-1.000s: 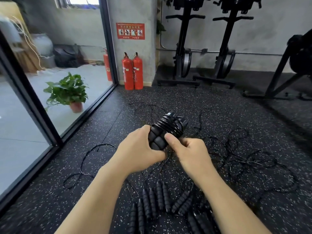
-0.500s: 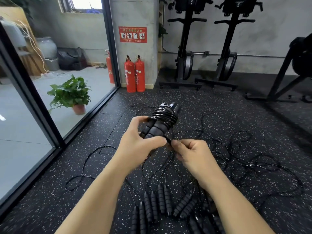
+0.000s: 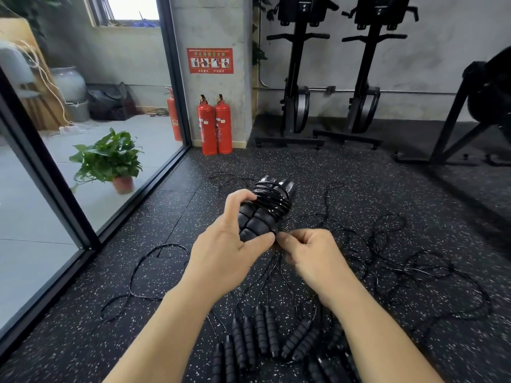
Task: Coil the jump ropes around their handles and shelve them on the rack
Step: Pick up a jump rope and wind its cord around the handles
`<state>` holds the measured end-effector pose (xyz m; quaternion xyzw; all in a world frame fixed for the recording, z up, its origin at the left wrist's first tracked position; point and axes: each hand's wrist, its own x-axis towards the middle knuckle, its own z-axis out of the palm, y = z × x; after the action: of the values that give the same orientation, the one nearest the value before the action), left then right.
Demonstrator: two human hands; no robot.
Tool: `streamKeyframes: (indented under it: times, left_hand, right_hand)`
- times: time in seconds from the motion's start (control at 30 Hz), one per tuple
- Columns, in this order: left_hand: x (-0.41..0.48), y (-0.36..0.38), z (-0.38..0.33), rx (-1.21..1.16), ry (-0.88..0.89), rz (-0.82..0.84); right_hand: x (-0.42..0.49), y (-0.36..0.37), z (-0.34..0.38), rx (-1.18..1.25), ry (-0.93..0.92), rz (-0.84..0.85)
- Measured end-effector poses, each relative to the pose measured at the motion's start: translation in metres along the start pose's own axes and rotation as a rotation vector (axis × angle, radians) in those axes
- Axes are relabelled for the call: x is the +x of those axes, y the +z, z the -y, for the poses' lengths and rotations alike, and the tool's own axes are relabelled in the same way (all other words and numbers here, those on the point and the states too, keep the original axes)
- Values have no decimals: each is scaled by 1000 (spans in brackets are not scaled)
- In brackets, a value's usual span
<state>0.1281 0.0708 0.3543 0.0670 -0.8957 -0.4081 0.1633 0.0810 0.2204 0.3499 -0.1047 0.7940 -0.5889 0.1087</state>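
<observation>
From my remote seat I read this as mid-coil. The left hand (image 3: 229, 244) holds the bundle of handles (image 3: 258, 219) in the air above the gym floor (image 3: 373, 189), straight ahead of the person and near the middle of the view. Its grip is curled round the near, lower end of the foam, which leaves the far half free for winding. The fingers reach up the left side to the edge of the cord (image 3: 272, 199), I judge to stop the turns sliding down. The right hand (image 3: 307, 252) sits just beside the left thumb with its grip pressed together. Thumb and forefinger pinch what looks like the free run of that cord where it leaves the bundle, though the strand is hard to pick out against the speckled floor. Pinching that close probably keeps the wrap taut. The bundle's long axis runs from the hands up and away, leaning a little to the right, its end caps pointing toward the far wall and the exercise machines (image 3: 298, 106). The glossy turns cross that axis around the far half. Below the wrists, spare handles (image 3: 260, 335) lie on the floor with their loose ropes (image 3: 401, 261) looping off to the right, so I reckon much is left to do. No rack is in view.
</observation>
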Motion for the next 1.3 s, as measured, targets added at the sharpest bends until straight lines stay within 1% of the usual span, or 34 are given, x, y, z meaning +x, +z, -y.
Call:
streamKeyframes:
  times: [0.17,0.27,0.43,0.57,0.63,0.73,0.87,0.93,1.03,1.13,1.2,1.3]
  left_hand:
    - [-3,2,-2,131,13,-42]
    - [-4,4,-4,217,26,-79]
    - [-3,9,-10,175,68,-176]
    - [-2,10,-11,102,67,-184]
    - [-2,10,-10,47,58,-177]
    - [-4,10,-14,-6,71,-198]
    - [-4,14,-15,-35,58,-216]
    - [-3,14,-13,-28,41,-234]
    - [-1,12,-12,-16,-17,-241]
    - [1,13,-11,71,-28,-202]
    - [2,13,-9,155,-16,-182]
    - [5,10,-8,314,-24,-197]
  right_hand:
    - [3,1,-2,0,46,15]
    - [3,2,-1,21,31,7]
    - [4,-1,2,64,28,-8]
    - [8,-1,-3,70,70,1]
    - [9,-2,-5,-2,51,-14]
    - [11,-5,-7,-236,10,-82]
    - [10,-11,-4,-442,-17,-158]
    - [8,-12,0,-481,-42,-157]
    - [2,-12,8,-467,-101,-107]
    - [-6,-17,17,-565,-151,-99]
    - [-12,-23,21,-636,-159,-124]
    - [-21,-30,27,-668,-178,-122]
